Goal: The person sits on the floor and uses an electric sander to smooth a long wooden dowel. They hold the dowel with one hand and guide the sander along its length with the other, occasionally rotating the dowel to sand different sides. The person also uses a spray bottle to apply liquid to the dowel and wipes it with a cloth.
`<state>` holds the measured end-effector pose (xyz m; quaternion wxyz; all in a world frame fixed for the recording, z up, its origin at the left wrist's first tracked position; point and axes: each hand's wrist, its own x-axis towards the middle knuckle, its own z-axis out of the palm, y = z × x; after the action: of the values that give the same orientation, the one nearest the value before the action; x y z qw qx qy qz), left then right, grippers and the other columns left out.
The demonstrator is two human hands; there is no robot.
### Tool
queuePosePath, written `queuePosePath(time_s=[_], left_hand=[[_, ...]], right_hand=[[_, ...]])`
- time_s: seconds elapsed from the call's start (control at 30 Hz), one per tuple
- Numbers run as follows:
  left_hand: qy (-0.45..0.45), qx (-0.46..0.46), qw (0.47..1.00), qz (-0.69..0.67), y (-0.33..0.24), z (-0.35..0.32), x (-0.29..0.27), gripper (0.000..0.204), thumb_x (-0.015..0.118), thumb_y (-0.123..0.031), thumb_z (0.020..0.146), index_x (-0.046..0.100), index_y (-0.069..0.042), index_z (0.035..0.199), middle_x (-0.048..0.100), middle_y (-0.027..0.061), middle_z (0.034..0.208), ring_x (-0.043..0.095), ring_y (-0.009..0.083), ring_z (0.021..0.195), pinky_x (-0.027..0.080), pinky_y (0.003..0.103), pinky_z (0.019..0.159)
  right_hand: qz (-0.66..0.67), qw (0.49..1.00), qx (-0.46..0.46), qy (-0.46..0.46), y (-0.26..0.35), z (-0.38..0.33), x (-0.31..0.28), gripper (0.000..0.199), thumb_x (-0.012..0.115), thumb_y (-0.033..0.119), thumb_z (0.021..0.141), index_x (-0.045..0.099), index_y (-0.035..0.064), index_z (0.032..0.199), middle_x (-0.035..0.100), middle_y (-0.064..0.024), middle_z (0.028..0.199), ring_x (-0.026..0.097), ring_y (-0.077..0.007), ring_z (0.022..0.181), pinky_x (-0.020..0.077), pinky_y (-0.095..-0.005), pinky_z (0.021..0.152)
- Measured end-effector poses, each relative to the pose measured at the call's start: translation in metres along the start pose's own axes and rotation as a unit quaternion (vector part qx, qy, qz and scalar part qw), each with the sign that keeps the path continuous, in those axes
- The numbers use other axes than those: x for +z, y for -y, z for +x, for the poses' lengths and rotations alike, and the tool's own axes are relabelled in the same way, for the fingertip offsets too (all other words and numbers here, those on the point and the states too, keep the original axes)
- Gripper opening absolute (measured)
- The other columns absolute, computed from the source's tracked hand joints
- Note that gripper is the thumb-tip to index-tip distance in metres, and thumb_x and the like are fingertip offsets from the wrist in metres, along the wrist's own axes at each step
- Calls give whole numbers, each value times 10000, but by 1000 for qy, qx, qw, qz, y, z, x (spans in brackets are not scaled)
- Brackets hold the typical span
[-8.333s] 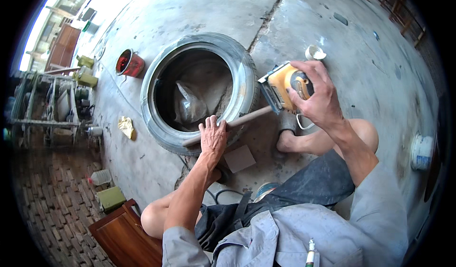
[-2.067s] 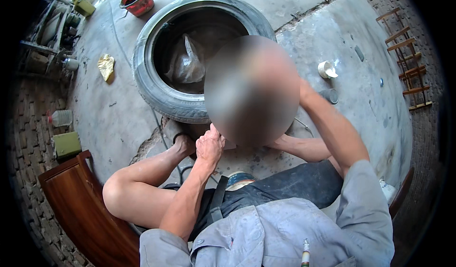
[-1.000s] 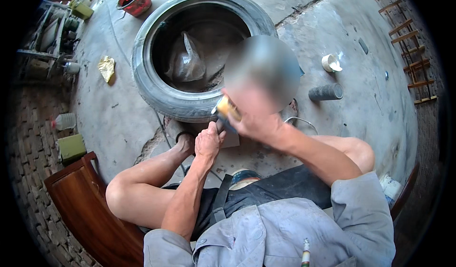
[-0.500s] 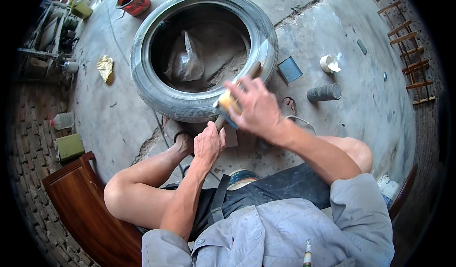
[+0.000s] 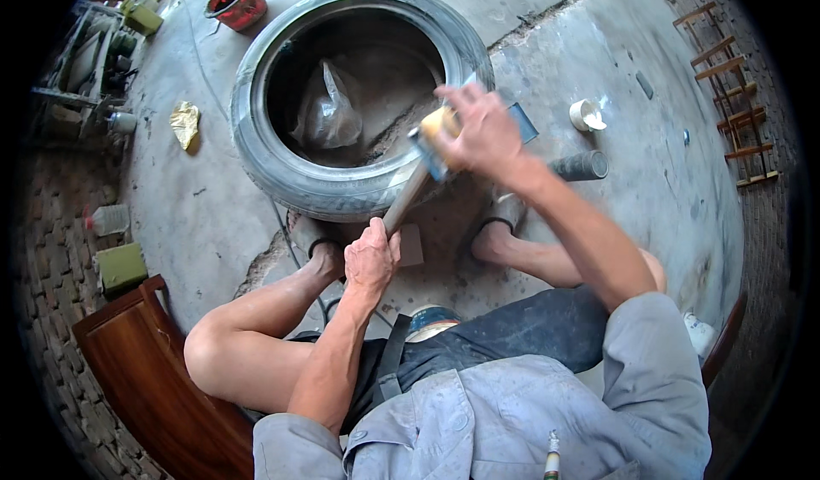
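Blurred towards one o'clock, cropped at eight
Blurs the yellow handheld power tool [image 5: 439, 126] and bare right hand [image 5: 487, 131]; hides part of the flat blue rectangle [image 5: 526, 123] behind that hand; crops the brown wooden panel [image 5: 158, 377] below.

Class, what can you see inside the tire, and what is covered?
Inside the tire, a clear plastic bag lies on dusty floor with a crack. Floor beneath the bag is mostly covered, and the tire's near sidewall hides the hollow under it.
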<state>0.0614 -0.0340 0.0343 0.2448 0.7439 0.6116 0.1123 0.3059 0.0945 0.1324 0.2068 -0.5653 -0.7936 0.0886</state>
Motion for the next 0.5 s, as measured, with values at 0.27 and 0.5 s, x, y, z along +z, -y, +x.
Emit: queuePosePath(time_s=[0.27, 0.5], left_hand=[[-7, 15, 1000, 8, 11, -8, 7, 283, 691, -215, 890, 490, -28, 961, 664, 217, 816, 675, 420, 697, 540, 495, 597], [-17, 4, 1000, 21, 0, -2, 1, 279, 670, -247, 913, 498, -40, 990, 661, 201, 817, 678, 404, 692, 540, 489, 593]], right_hand=[[36, 997, -2, 66, 78, -40, 9, 530, 764, 274, 814, 602, 115, 1294, 583, -141, 1130, 606, -352, 1006, 605, -436, 751], [20, 999, -6, 45, -36, 30, -23, 489, 721, 304, 826, 607, 86, 1249, 612, -193, 1102, 614, -380, 966, 538, -465, 873]])
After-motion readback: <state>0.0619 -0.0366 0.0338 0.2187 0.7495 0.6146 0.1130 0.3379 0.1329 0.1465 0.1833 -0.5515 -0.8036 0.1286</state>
